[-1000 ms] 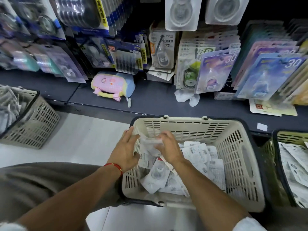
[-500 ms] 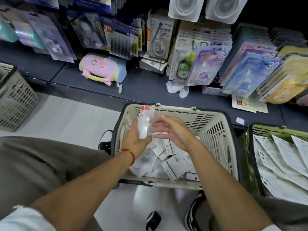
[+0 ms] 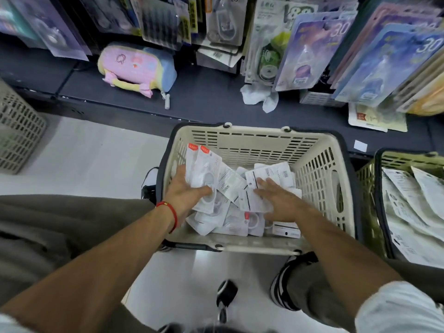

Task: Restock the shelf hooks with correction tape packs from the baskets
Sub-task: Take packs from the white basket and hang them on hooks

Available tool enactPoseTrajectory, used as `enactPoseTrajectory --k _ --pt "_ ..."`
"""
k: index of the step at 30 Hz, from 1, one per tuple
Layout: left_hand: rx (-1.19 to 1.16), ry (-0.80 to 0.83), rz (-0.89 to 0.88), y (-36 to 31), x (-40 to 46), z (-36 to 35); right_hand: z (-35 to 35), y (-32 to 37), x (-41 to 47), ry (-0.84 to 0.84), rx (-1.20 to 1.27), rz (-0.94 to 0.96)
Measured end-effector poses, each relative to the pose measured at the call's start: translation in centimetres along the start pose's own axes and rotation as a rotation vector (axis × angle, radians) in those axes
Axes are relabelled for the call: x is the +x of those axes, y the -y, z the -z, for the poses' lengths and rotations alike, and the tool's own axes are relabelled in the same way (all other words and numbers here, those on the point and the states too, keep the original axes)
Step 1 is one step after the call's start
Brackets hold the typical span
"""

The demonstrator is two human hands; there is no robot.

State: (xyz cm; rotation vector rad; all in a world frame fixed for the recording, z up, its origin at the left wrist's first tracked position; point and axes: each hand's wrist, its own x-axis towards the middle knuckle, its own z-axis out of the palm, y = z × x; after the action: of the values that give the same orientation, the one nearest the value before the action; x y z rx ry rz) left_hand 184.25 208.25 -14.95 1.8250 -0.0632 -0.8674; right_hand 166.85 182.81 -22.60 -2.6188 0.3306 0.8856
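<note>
floor (image 3: pixel 91 155): pale, glossy | shelf base (image 3: pixel 206 99): dark blue-grey

One head-worn wide-angle view only. It was aimed forward and steeply down from above, close over the cream basket (image 3: pixel 319 169) on the floor (image 3: pixel 96 159), with the shelf base (image 3: pixel 204 97) framed along the top.
</note>
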Motion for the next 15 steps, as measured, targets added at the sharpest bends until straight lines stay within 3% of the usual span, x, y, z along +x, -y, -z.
enactPoseTrajectory --k 4,7,11,13,15 --pt "0.015 -0.003 0.015 0.0 -0.1 -0.2 1.4 -0.8 0.2 -0.151 0.032 -0.057" --pt "-0.038 0.004 0.034 0.1 -0.2 -0.6 2.4 -0.1 0.6 -0.263 0.226 -0.136" --pt "-0.088 0.011 0.042 -0.2 -0.7 -1.4 5.7 1.9 0.6 -0.455 0.971 -0.300" --pt "-0.197 0.069 0.106 -0.5 -1.0 -1.7 7.3 3.7 0.5 -0.366 1.406 -0.200" --pt "-0.295 0.153 0.161 -0.7 -1.6 -2.3 7.9 6.1 0.8 -0.280 1.652 -0.096"
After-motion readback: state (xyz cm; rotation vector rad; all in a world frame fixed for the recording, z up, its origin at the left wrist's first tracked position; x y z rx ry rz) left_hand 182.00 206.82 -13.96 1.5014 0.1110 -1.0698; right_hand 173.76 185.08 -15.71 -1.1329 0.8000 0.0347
